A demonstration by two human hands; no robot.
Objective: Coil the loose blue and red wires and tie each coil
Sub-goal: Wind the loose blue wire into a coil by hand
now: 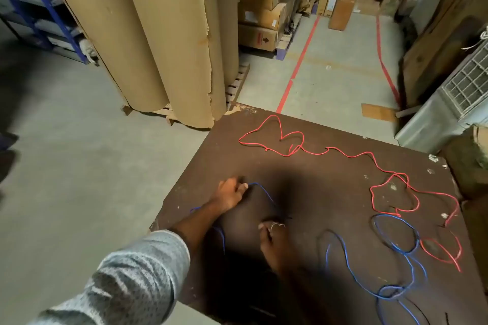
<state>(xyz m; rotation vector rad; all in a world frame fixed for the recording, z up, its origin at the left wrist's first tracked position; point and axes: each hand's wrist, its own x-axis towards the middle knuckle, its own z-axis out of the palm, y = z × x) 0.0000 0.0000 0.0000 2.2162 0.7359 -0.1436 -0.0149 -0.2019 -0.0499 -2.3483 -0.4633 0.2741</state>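
Dark brown scuffed wooden counter (330,166) carries both wires, loose and uncoiled. Thin blue wire (346,261) sprawls in loops over the near right part, one strand arcing left to the near left area by the hands. Thin red wire (343,153) runs from a heart-like loop at the far middle, trailing right into more loops near the right edge; it crosses the blue wire at the right.

Left hand (230,194), grey patterned sleeve (126,277) behind it, is low on the counter with fingertips pinched on the blue wire's arc end. Right hand (270,239), rings on the fingers, is curled on the counter at the other end of that arc; whether it grips the wire, cannot tell. Tall brown cardboard rolls (148,34) stand beyond on the concrete floor (66,153).
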